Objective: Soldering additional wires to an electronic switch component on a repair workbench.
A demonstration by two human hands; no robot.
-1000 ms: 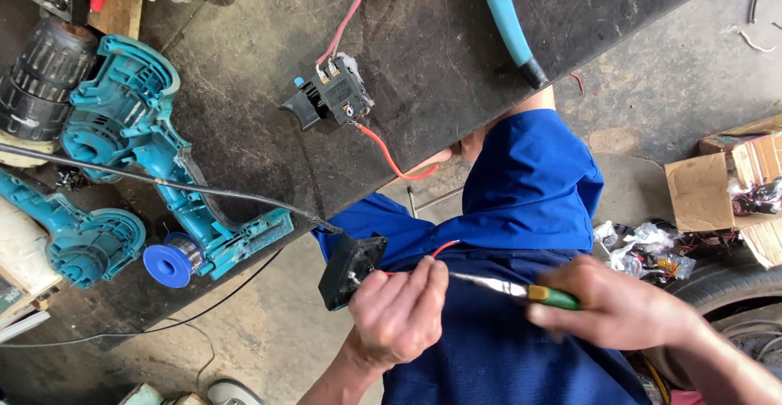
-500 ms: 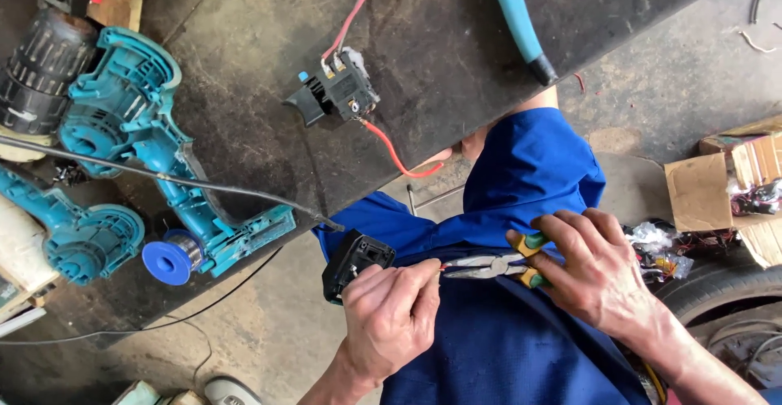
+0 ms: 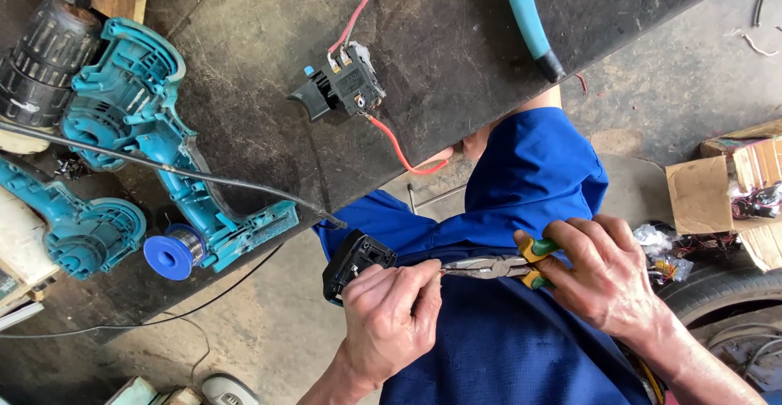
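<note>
Setting: dark, scuffed bench (image 3: 489, 71) over a concrete floor, seen from above; blue trousers fill the near middle.
Change: a second ago the right hand held a green-handled screwdriver; half a second ago it had closed on the pliers, and now the pliers' tips meet the left hand's fingertips.
Left hand (image 3: 391, 315): curled, pinching a black switch block (image 3: 356, 260) held over the lap, near the bench edge.
Right hand (image 3: 607, 279): wrapped round the yellow-and-green grips of long-nose pliers (image 3: 489, 268), slim grey metal jaws pointing left.
Bench, far middle: second black switch (image 3: 346, 89), boxy, with glossy red wires (image 3: 391, 146) curling off.
Bench, left: teal plastic tool housings (image 3: 130, 104), ribbed and hollow; blue solder spool (image 3: 169, 256), round; thin black cable (image 3: 163, 169) across them.
Right: torn cardboard box (image 3: 709, 193).
</note>
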